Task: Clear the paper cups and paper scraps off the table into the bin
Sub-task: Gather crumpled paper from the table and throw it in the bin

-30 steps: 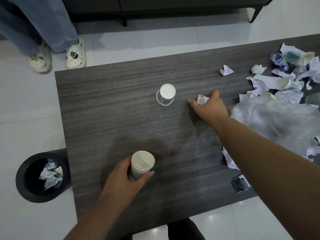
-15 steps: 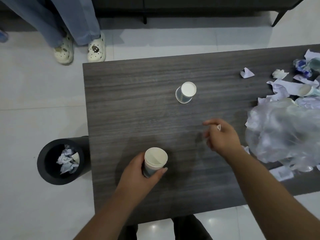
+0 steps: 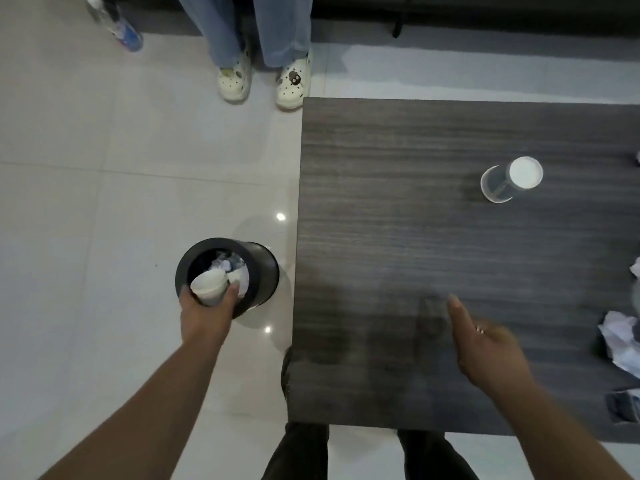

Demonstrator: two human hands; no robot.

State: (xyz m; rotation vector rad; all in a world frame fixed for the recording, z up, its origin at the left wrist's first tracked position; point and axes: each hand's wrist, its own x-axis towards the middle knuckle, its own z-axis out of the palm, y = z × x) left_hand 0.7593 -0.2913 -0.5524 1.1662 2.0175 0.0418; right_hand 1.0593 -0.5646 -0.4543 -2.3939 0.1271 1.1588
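Left hand (image 3: 204, 308) grips a paper cup (image 3: 209, 287) by its side wall, fingers and thumb curled round it, cup mouth up. It is held right over the opening of the black bin (image 3: 227, 275), which stands on the floor just left of the bench (image 3: 398, 237), so letting go should drop the cup straight in. Crumpled paper (image 3: 228, 265) already lies in the bin.

Right hand (image 3: 485, 344) hovers over the near part of the bench, fingers straight and loosely apart, holding nothing that shows. It looks parked there, ready for the next pick.

A second cup (image 3: 512, 183) stands upside down on the far right of the bench, well apart from both hands. Paper scraps (image 3: 621, 341) sit at the right edge, partly cut off by the frame. So the task is partway through: one cup about to go in, one cup and scraps left.

Off the bench: another person's legs in pale clogs (image 3: 263, 81) at the far side, and a plastic bottle (image 3: 116, 24) on the floor far left.
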